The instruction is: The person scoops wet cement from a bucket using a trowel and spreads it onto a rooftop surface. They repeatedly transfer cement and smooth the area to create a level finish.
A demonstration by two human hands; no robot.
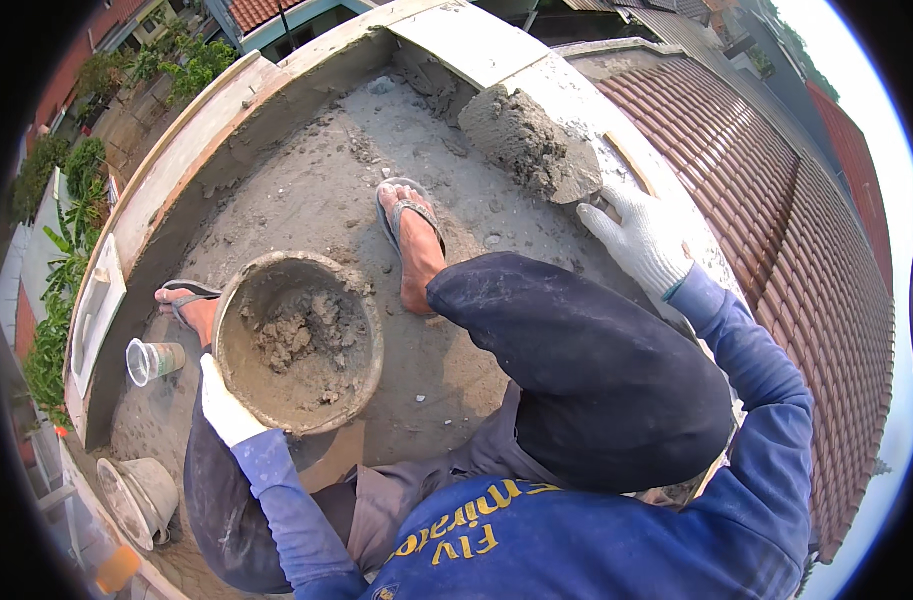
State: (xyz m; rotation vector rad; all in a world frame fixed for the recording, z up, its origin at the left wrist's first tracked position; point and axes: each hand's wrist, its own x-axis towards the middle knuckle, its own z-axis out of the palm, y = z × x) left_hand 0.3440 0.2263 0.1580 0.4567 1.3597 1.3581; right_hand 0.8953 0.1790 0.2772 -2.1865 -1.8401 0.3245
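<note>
My left hand (226, 403), in a white knit glove, grips the near left side of a round, mortar-caked bucket (374, 372). Lumpy wet mortar (306, 330) lies inside it. My right hand (644, 238), gloved too, is closed at the near end of what looks like a trowel (579, 178); its handle is hidden by the glove. A large grey heap of mortar (516, 135) covers most of its blade, beside the top of the low wall on the right.
A low curved wall (191, 140) encloses the rough cement floor (316, 170). A clear plastic cup (156, 361) and a small tipped bucket (141, 500) lie at left. A wooden strip (631, 165) rests on the right ledge. Beyond it slopes a tiled roof (766, 190).
</note>
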